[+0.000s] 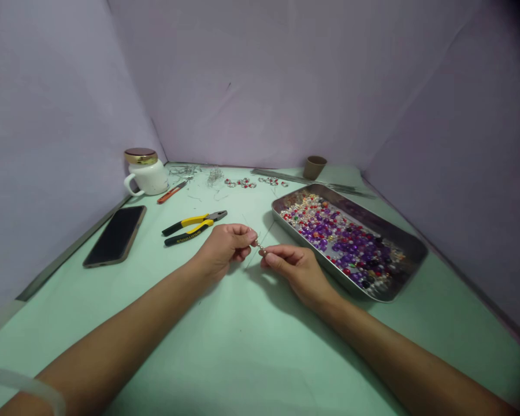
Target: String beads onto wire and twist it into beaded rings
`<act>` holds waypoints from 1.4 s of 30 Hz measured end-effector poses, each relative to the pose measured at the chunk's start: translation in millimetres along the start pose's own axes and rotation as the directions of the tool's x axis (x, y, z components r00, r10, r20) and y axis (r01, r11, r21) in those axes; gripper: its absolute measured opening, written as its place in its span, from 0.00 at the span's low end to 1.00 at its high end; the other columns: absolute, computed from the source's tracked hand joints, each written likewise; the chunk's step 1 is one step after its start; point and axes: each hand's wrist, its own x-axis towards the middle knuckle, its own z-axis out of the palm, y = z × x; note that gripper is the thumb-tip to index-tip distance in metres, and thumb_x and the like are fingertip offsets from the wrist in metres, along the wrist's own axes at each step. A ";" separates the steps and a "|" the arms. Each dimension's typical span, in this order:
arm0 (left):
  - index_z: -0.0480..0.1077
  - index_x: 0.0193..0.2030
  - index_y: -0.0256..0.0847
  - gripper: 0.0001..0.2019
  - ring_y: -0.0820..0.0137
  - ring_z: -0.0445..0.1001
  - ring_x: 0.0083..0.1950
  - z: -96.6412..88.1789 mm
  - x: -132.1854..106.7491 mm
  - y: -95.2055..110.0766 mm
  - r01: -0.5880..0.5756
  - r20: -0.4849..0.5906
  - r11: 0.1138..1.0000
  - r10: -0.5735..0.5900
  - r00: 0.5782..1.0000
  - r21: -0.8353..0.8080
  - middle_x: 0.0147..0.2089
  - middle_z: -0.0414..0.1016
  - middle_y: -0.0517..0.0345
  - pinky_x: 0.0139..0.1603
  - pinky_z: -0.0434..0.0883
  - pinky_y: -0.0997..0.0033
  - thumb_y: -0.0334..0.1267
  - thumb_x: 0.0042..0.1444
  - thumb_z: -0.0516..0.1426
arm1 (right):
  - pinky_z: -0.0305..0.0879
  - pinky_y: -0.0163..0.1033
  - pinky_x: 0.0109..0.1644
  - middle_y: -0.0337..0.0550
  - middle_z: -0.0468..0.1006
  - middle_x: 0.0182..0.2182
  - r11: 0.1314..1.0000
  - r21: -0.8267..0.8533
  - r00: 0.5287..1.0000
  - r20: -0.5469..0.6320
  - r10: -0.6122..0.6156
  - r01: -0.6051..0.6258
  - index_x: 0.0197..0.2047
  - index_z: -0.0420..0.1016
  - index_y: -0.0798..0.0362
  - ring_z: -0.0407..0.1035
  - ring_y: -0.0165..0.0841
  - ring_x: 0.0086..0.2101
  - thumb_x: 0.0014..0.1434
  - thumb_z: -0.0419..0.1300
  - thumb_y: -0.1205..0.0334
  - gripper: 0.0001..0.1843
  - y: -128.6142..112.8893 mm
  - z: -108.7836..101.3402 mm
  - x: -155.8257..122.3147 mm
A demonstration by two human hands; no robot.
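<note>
Between my hands a short string of small pale beads (260, 248) sits on thin wire, with fine wire ends sticking out above and below it. My left hand (229, 245) pinches one end of the beaded wire between thumb and fingers. At the other end, my right hand (291, 267) is closed in a pinch on it too. To the right of my right hand stands a metal tray (294, 236) of loose purple, red, black and cream beads. Pliers with yellow and black handles (193, 226) lie just beyond my left hand.
A phone (115, 236) lies at left. Behind it stand a white lidded mug (149, 178) and an orange-handled cutter (172, 191). Wire scraps (186, 171), beaded rings (242, 183), straight wires (346, 188) and a brown cup (315, 167) line the back.
</note>
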 end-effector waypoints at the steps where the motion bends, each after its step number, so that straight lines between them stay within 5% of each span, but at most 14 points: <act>1: 0.66 0.23 0.34 0.08 0.82 0.57 0.17 0.0 0.0 -0.3 0.017 0.005 1.000 -0.017 1.000 -0.012 0.19 0.65 0.61 0.18 0.50 0.80 0.36 0.42 0.59 | 0.65 0.37 0.33 0.40 0.76 0.23 0.999 -0.030 1.000 -0.013 -0.015 0.014 0.29 0.77 0.52 0.68 0.29 0.25 0.45 0.63 0.60 0.07 -0.4 -0.5 0.1; 10: 0.69 0.26 0.34 0.08 0.82 0.57 0.18 -1.2 -2.4 -0.2 0.157 0.086 0.985 -0.151 0.985 -0.072 0.22 0.66 0.59 0.16 0.49 0.79 0.35 0.38 0.62 | 0.64 0.36 0.32 0.38 0.76 0.23 0.992 -0.089 0.995 -0.012 -0.095 0.094 0.29 0.77 0.51 0.67 0.28 0.25 0.46 0.63 0.62 0.04 1.3 -3.7 1.6; 19: 0.66 0.18 0.35 0.04 0.82 0.53 0.17 0.3 -3.5 -1.3 0.178 0.151 0.984 -0.172 0.973 -0.026 0.15 0.58 0.63 0.17 0.46 0.77 0.30 0.37 0.60 | 0.63 0.34 0.30 0.38 0.75 0.21 0.998 -0.050 0.999 0.004 -0.039 0.039 0.25 0.74 0.53 0.66 0.27 0.23 0.45 0.63 0.65 0.02 -3.2 -2.1 2.1; 25: 0.69 0.25 0.35 0.04 0.81 0.58 0.18 -3.0 -1.9 -1.1 0.181 0.185 0.983 -0.178 0.966 0.001 0.19 0.64 0.61 0.17 0.49 0.78 0.31 0.39 0.60 | 0.61 0.33 0.29 0.36 0.74 0.21 0.997 -0.060 0.999 0.029 -0.042 0.044 0.26 0.73 0.54 0.65 0.26 0.23 0.45 0.63 0.64 0.03 -1.3 -5.3 3.1; 28: 0.70 0.30 0.37 0.08 0.82 0.59 0.19 -2.8 -1.4 0.6 0.132 0.137 0.991 -0.129 0.982 -0.015 0.24 0.67 0.61 0.18 0.51 0.78 0.33 0.39 0.61 | 0.61 0.33 0.28 0.36 0.73 0.21 0.995 -0.091 0.999 0.023 -0.042 0.044 0.26 0.73 0.53 0.65 0.26 0.22 0.45 0.63 0.63 0.04 -0.9 -6.0 3.2; 33: 0.67 0.22 0.36 0.08 0.81 0.57 0.18 0.4 -1.5 1.5 0.050 0.067 0.998 -0.052 0.996 0.031 0.17 0.61 0.63 0.18 0.52 0.77 0.36 0.38 0.62 | 0.61 0.33 0.27 0.35 0.72 0.21 0.986 -0.147 0.997 0.045 -0.068 0.074 0.26 0.73 0.53 0.64 0.26 0.22 0.44 0.63 0.64 0.03 -1.2 -5.9 2.4; 37: 0.69 0.30 0.37 0.10 0.81 0.58 0.19 -2.1 0.1 3.3 0.037 0.048 0.998 -0.039 0.998 0.043 0.27 0.68 0.58 0.18 0.52 0.77 0.38 0.41 0.60 | 0.61 0.33 0.28 0.35 0.72 0.21 0.987 -0.124 0.994 0.053 -0.093 0.099 0.26 0.72 0.53 0.64 0.26 0.22 0.45 0.62 0.63 0.04 -1.7 -5.9 1.7; 39: 0.67 0.30 0.37 0.09 0.82 0.57 0.19 -3.8 0.0 4.6 -0.070 -0.035 0.993 0.074 0.997 0.099 0.25 0.66 0.60 0.18 0.53 0.77 0.38 0.42 0.59 | 0.61 0.34 0.29 0.36 0.72 0.22 0.991 -0.105 0.995 0.061 -0.078 0.084 0.27 0.71 0.53 0.65 0.27 0.23 0.46 0.62 0.62 0.04 -2.6 -5.7 1.5; 42: 0.64 0.28 0.37 0.09 0.81 0.58 0.20 -2.5 -3.9 5.5 -0.267 -0.113 0.903 0.320 0.941 0.337 0.24 0.65 0.62 0.20 0.56 0.77 0.38 0.42 0.59 | 0.61 0.33 0.30 0.37 0.72 0.22 0.995 -0.084 0.997 0.060 -0.050 0.055 0.27 0.70 0.54 0.65 0.27 0.24 0.46 0.62 0.62 0.06 -4.1 -4.8 0.8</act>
